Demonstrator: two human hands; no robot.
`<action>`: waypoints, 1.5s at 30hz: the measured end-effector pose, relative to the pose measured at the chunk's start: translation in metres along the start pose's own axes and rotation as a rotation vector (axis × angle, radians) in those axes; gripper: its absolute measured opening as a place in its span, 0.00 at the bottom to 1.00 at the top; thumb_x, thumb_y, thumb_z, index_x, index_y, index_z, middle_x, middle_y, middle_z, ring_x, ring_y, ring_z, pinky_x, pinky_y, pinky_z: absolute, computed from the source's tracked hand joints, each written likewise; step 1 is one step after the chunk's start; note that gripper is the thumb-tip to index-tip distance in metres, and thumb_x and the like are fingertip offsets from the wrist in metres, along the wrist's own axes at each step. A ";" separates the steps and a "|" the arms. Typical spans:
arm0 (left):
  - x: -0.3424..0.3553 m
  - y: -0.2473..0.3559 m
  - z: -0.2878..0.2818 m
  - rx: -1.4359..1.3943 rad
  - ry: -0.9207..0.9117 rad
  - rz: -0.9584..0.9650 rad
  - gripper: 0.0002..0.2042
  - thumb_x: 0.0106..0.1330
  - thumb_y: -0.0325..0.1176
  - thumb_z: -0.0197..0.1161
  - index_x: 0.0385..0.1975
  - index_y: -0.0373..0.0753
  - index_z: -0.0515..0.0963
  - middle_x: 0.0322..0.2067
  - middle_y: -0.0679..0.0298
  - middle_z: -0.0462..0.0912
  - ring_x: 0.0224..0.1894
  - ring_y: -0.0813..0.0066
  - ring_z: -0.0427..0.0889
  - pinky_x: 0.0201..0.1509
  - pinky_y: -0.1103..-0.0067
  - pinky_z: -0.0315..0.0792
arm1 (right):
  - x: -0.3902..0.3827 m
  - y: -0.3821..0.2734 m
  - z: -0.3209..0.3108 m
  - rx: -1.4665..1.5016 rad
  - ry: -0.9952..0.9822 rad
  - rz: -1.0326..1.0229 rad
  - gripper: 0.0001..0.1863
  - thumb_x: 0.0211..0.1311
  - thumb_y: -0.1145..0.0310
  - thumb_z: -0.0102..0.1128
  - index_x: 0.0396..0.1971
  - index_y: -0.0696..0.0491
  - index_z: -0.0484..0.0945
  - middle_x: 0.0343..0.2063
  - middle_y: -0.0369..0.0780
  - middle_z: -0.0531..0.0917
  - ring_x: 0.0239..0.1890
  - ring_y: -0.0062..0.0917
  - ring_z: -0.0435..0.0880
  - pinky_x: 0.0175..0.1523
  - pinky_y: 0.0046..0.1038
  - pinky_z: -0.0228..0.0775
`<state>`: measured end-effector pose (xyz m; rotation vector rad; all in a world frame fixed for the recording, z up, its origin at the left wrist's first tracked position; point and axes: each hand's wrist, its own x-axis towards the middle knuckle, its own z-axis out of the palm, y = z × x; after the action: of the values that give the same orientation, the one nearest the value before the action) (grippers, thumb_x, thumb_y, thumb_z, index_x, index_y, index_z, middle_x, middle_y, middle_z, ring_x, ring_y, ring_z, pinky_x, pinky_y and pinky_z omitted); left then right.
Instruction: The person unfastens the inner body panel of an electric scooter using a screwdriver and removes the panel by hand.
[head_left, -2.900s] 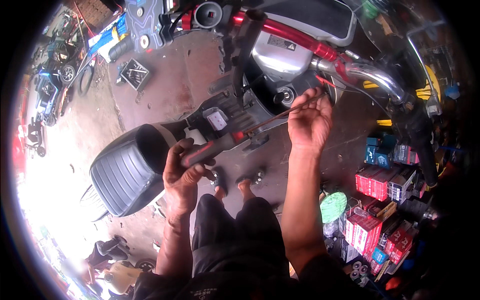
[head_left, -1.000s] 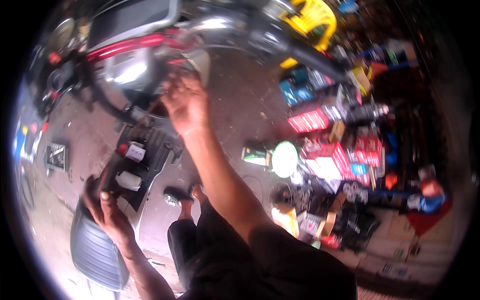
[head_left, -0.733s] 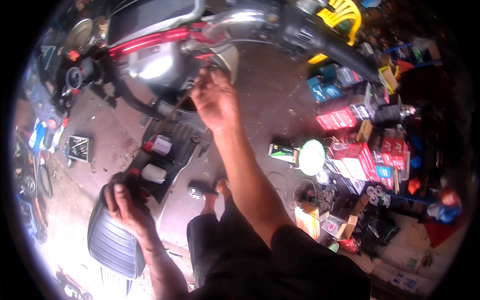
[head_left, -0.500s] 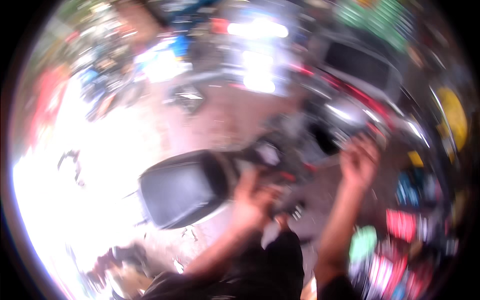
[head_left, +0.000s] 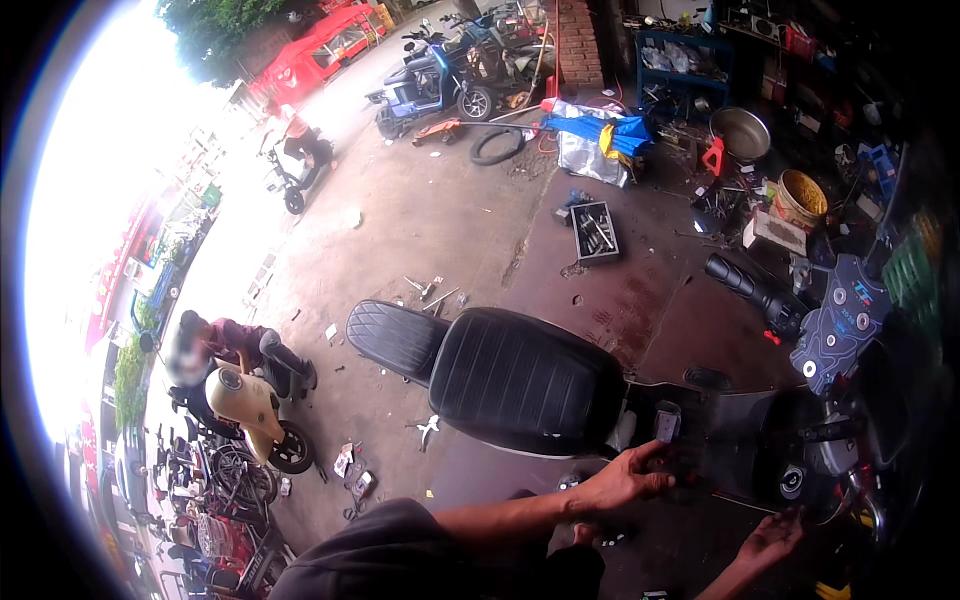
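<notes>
A scooter's long black seat (head_left: 530,385) with a ribbed cover lies in front of me, and its padded rear part (head_left: 395,335) points left. Just right of the seat is my left hand (head_left: 625,482), thumb and index finger apart, over the dark scooter body. The index fingertip is beside a small pale, box-like piece (head_left: 667,421); whether it touches is unclear. Lower right, my right hand (head_left: 772,540) is open with fingers stretched out, near the handlebar (head_left: 875,510) and a round key switch (head_left: 792,482). I see nothing held in it.
A patterned blue-grey mat (head_left: 840,320) is at the scooter's front right. Beyond the seat stands a tray of tools (head_left: 597,232), with a bucket (head_left: 801,198) further right. At left a person (head_left: 235,345) crouches by a cream scooter (head_left: 245,405); a rider (head_left: 293,150) is farther off.
The view has swung and the blur has gone, with the street now at left. My right hand has left the handlebar area and sits lower. My left hand is still near the seat's front end.
</notes>
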<state>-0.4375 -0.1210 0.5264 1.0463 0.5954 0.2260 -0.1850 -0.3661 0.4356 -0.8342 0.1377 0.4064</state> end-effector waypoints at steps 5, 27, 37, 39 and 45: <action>-0.016 -0.017 -0.021 -0.031 -0.020 -0.078 0.22 0.62 0.34 0.62 0.55 0.36 0.66 0.32 0.68 0.75 0.30 0.83 0.69 0.36 0.83 0.67 | -0.036 0.015 0.028 -0.003 -0.054 0.117 0.15 0.63 0.58 0.54 0.42 0.51 0.77 0.32 0.38 0.81 0.31 0.25 0.79 0.36 0.24 0.72; -0.145 -0.107 0.058 0.277 0.376 -0.107 0.20 0.57 0.27 0.63 0.51 0.32 0.70 0.45 0.50 0.76 0.50 0.63 0.76 0.56 0.73 0.68 | -0.015 0.016 -0.203 -0.042 0.326 0.391 0.07 0.63 0.59 0.56 0.36 0.45 0.75 0.28 0.32 0.80 0.33 0.23 0.78 0.35 0.24 0.72; -0.044 -0.188 0.004 0.266 0.391 -0.109 0.19 0.58 0.37 0.65 0.44 0.31 0.72 0.31 0.61 0.79 0.31 0.77 0.77 0.37 0.81 0.72 | 0.040 0.052 -0.238 0.098 0.281 0.210 0.08 0.57 0.70 0.54 0.37 0.52 0.76 0.25 0.33 0.76 0.28 0.22 0.75 0.39 0.25 0.71; -0.013 -0.212 -0.002 0.104 0.325 -0.070 0.14 0.60 0.28 0.62 0.45 0.32 0.72 0.27 0.62 0.78 0.27 0.79 0.75 0.32 0.82 0.71 | 0.065 0.066 -0.243 0.096 0.252 0.140 0.09 0.56 0.68 0.54 0.36 0.53 0.76 0.21 0.31 0.73 0.25 0.21 0.72 0.37 0.24 0.70; 0.061 -0.266 -0.037 0.233 0.117 0.149 0.20 0.56 0.37 0.68 0.43 0.32 0.74 0.37 0.64 0.77 0.43 0.76 0.73 0.50 0.80 0.65 | 0.093 0.120 -0.188 -0.624 0.368 -0.507 0.22 0.60 0.45 0.56 0.37 0.52 0.71 0.24 0.29 0.68 0.26 0.14 0.67 0.31 0.19 0.62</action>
<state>-0.4347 -0.1984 0.2616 1.3110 0.6606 0.3567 -0.1404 -0.4067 0.2014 -1.5114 0.1346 -0.2060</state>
